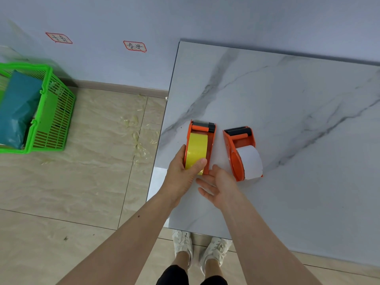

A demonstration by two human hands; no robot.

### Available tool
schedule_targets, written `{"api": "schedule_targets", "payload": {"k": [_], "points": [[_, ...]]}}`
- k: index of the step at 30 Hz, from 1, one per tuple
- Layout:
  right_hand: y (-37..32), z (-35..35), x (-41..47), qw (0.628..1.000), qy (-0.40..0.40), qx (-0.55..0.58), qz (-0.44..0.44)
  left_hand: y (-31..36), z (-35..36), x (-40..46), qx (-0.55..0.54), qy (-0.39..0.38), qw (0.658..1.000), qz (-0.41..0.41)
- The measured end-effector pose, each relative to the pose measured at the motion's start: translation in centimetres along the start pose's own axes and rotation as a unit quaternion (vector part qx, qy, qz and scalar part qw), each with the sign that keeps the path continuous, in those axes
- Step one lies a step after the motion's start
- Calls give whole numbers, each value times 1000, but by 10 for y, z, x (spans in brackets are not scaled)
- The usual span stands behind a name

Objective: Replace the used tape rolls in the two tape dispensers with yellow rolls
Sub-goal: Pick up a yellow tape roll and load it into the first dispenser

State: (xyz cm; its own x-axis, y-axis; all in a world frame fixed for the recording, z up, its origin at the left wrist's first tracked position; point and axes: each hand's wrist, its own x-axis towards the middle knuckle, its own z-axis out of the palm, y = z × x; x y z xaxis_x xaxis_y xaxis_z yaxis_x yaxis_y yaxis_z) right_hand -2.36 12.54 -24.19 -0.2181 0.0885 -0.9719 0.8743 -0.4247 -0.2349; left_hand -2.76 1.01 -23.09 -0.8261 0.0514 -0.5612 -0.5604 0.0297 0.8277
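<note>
left hand (182, 171) grips the yellow roll (196, 154) in an orange dispenser (211, 145) near the worktop's (287, 99) left edge, right hand (218, 185) open, far side bare.

A single head-worn camera looks steeply down from standing height, close over the near-left corner of the grey-veined white marble bench (287, 103), facing the wall.

You have two orange dispensers side by side near the table's left edge. The left dispenser (209, 140) lies flat and carries a yellow roll (196, 152). The right dispenser (236, 149) lies angled, holding a white roll (251, 161).
</note>
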Motion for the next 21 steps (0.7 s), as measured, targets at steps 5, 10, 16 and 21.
{"api": "schedule_targets", "payload": {"k": [5, 10, 16, 21], "points": [[-3, 0, -3, 1000, 4, 7, -8, -1, 9, 0, -4, 3, 1000, -23], [-4, -1, -8, 1000, 5, 4, -9, -1, 10, 1, -9, 3, 999, -37], [-5, -1, -10, 1000, 1, 5, -3, 5, 15, 0, -35, 14, 997, -75], [-6, -3, -12, 1000, 3, 1, 3, 5, 16, -1, -31, 21, 996, -81]]}}
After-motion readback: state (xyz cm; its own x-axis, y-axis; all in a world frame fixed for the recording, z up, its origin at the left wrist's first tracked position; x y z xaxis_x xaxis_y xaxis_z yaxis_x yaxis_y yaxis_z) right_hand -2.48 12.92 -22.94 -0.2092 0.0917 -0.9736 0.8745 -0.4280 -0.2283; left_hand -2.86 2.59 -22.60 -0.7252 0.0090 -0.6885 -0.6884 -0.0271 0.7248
